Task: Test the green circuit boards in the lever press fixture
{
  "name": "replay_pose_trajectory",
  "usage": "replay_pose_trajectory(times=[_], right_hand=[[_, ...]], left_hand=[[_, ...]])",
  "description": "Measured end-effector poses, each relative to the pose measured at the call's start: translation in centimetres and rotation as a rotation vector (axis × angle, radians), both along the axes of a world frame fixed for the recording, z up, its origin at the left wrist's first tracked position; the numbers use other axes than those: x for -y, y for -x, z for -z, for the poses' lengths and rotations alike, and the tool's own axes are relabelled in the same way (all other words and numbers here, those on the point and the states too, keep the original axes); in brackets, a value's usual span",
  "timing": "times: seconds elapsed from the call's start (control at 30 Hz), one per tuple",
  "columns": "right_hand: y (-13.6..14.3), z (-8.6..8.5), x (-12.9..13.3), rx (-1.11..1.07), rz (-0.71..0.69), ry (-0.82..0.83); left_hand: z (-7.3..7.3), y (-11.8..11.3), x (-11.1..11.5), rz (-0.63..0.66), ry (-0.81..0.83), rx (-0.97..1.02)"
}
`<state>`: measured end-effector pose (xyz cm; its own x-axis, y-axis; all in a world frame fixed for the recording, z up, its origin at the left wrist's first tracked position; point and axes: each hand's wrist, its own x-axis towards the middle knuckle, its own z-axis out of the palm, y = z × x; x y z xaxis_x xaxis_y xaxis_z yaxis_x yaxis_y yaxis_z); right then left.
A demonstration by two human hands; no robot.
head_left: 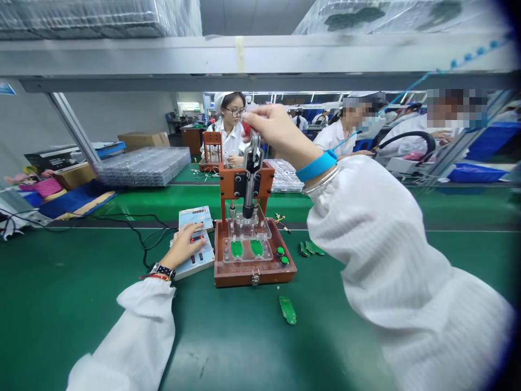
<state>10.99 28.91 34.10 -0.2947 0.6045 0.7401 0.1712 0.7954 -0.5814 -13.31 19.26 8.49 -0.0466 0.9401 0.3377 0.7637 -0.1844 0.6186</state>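
Observation:
My right hand (272, 124) is closed round the red knob (246, 128) atop the metal toggle clamp (251, 157) of a test fixture. A blue wrist strap (316, 165) circles that wrist. The fixture's brown base (254, 279) carries a clear plastic nest (247, 259) with two small green circuit boards, one on the left (236, 248) and one on the right (256, 248). A clear plate (248, 228) hangs above the nest. My left hand (186, 245) lies with fingers stretched over the pale blue meter boxes (199, 263), their red digits partly covered.
Two green push buttons (282, 256) sit on the base's right. One green piece (288, 310) lies in front; several more (311, 248) lie to the right. Black cables (144, 239) run left. Clear trays (146, 165) are stacked behind. A co-worker (230, 125) sits opposite. A shelf beam (260, 57) crosses overhead.

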Motion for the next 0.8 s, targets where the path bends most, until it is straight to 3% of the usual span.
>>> replay_pose_trajectory(times=[0.07, 0.13, 0.23, 0.3, 0.4, 0.6, 0.67, 0.73, 0.8], right_hand=[[-0.1, -0.2, 2.8, -0.041, 0.012, -0.128], [-0.8, 1.6, 6.3, -0.093, 0.010, -0.274], [-1.8, 7.0, 10.7, -0.112, 0.021, -0.444], [-1.9, 10.7, 12.2, -0.144, 0.003, -0.477], [-1.6, 13.7, 12.4, -0.152, -0.049, -0.437], [-1.9, 13.0, 12.4, -0.110, -0.116, -0.375], [-2.5, 13.5, 12.8, -0.081, -0.109, -0.375], [-3.6, 15.4, 12.8, -0.074, -0.038, -0.382], [-5.4, 18.4, 12.2, -0.057, 0.084, -0.398]], left_hand=[[0.2, 1.0, 0.1, 0.038, 0.108, -0.112], [0.0, 1.7, 0.3, 0.091, 0.215, -0.252], [-0.8, 2.3, 0.2, 0.164, 0.318, -0.397], [-1.5, 2.6, -0.3, 0.197, 0.366, -0.442], [-2.3, 2.4, -1.1, 0.227, 0.411, -0.482], [-2.9, 1.7, -1.8, 0.289, 0.450, -0.559], [-2.5, 2.1, -1.6, 0.318, 0.408, -0.513], [-2.0, 2.7, -1.1, 0.331, 0.352, -0.445], [-1.3, 3.4, -0.6, 0.317, 0.314, -0.401]])
